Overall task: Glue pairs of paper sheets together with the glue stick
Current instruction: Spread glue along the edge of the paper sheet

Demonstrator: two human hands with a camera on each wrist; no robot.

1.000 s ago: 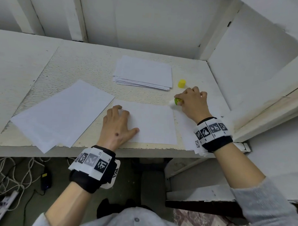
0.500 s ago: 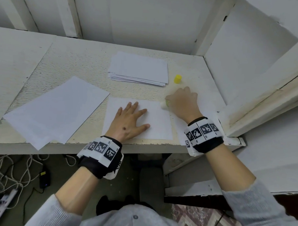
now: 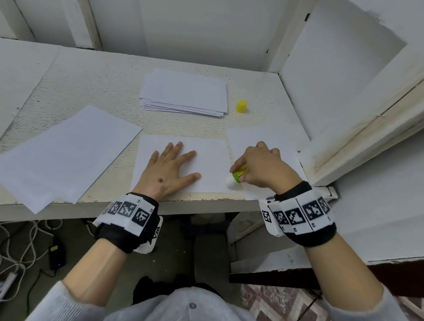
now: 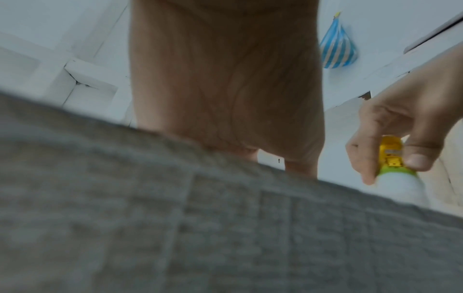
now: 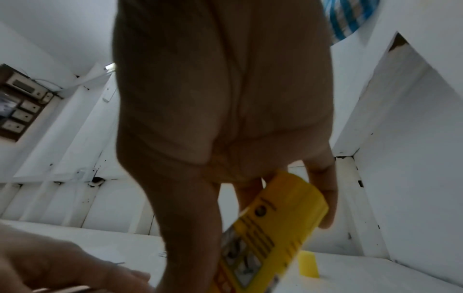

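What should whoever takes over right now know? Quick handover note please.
Left hand: flat, pressing the sheet at the table's front edge.
Right hand: grips the uncapped glue stick, tip down at that sheet's near right corner.
Yellow cap stands beside the paper stack. Another sheet lies under the right hand; larger sheets lie left.
Done: stick uncapped, sheet held down.
Left: finish gluing, lay the partner sheet on, press, repeat.

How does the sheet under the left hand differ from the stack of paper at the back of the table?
The sheet under the left hand is a single layer; the stack shows many edges. The sheet lies at the near table edge, pressed flat by the hand, with the glue stick in the right hand touching its right edge; the stack lies farther back, untouched, beside the yellow cap. Both are white and lie flat.
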